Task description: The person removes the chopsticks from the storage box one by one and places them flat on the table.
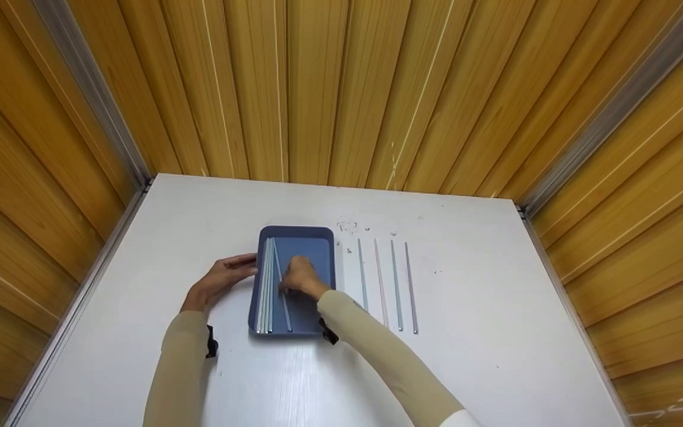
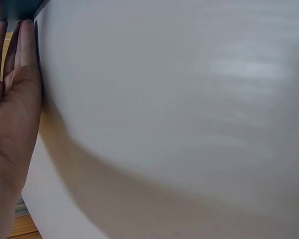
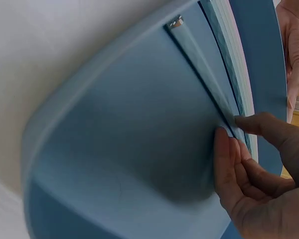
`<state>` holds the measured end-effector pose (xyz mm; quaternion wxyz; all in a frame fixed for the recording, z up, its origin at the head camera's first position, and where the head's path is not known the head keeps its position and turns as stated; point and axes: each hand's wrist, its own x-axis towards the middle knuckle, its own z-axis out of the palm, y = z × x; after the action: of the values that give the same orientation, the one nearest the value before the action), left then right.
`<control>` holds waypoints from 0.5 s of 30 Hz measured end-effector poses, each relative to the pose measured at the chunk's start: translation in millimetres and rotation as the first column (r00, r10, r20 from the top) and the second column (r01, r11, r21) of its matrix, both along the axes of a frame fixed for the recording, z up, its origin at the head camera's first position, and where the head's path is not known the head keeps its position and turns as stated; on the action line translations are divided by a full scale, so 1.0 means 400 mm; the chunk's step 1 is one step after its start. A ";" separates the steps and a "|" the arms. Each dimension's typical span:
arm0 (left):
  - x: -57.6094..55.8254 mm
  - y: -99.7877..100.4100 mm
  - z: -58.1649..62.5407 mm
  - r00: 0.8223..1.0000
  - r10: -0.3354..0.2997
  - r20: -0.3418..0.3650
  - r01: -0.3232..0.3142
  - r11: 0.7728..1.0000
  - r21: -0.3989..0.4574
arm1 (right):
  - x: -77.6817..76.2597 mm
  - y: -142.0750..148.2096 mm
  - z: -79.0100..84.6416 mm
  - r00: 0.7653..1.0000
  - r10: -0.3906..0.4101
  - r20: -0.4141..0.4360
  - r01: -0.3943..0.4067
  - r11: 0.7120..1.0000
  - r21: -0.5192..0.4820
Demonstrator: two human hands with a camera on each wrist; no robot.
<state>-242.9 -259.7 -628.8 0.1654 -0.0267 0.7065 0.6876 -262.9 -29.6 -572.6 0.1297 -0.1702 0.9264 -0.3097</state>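
A blue rectangular tray point(image 1: 312, 246) sits on the white table. My right hand point(image 1: 302, 276) is inside it, where thumb and fingertips pinch a thin pale stick point(image 3: 197, 55) with a squared, shiny end. That stick lies slanted on the tray floor, its far end near a row of similar sticks point(image 1: 264, 296) set side by side along the left wall. Outside the tray, my left hand point(image 1: 226, 276) touches the left wall with extended fingers. In the left wrist view, the fingers point(image 2: 28, 45) reach up to the tray's side.
Several more thin sticks point(image 1: 396, 284), bluish and pinkish, lie spaced apart on the table point(image 1: 472, 267) right of the tray. My right forearm point(image 1: 389, 362) crosses over the near part of some. Wood-patterned walls point(image 1: 312, 89) enclose the back and sides.
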 end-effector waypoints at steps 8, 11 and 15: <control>0.002 0.002 0.004 1.000 -0.009 -0.017 0.009 1.000 -0.012 | -0.001 0.009 -0.015 1.000 -0.030 0.003 0.030 0.999 -0.030; 0.003 0.003 0.004 1.000 -0.013 -0.018 0.012 1.000 -0.014 | -0.002 0.025 -0.029 0.999 0.003 0.037 0.001 0.995 -0.102; 0.000 0.000 0.000 1.000 -0.017 -0.020 0.017 1.000 -0.007 | -0.005 0.042 -0.051 0.997 0.050 0.051 -0.039 0.979 -0.200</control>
<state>-242.8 -259.7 -628.7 0.1641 -0.0145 0.7107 0.6839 -264.8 -12.6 -592.9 0.1446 -0.1943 0.8828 -0.4024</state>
